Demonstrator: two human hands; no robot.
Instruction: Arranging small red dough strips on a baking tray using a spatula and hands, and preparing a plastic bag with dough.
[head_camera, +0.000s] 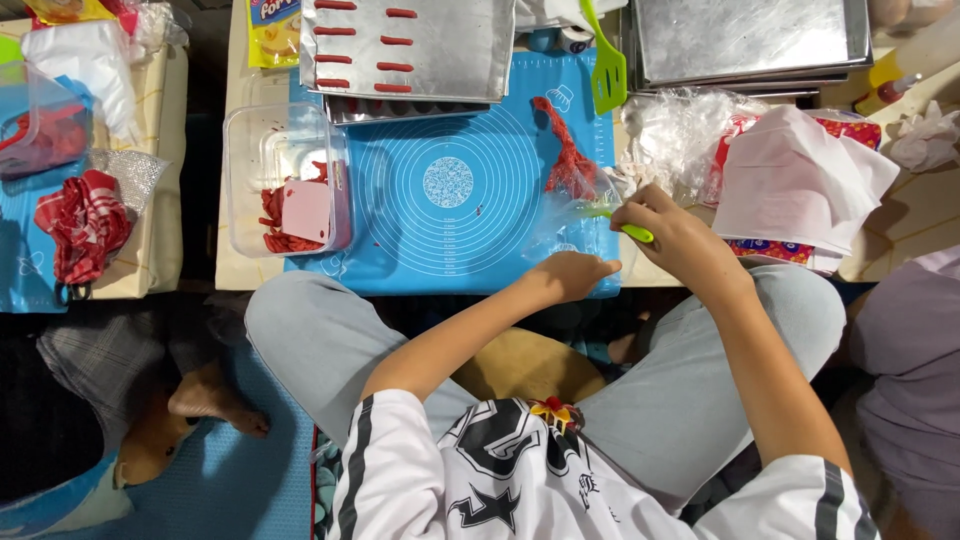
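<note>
Right hand (672, 232) closed round a green tool (634, 233); left hand (572, 272) pinning soft, slippery piping bag (565, 205) on blue mat (450, 240), best held near the tip

One blue mat (450, 200); one clear tub (285, 180); one green spatula (605, 60); six red strips (370, 45)

A low cream table (240, 272) stands on the dark floor (205, 180), blue floor mat (230, 480) below.
</note>
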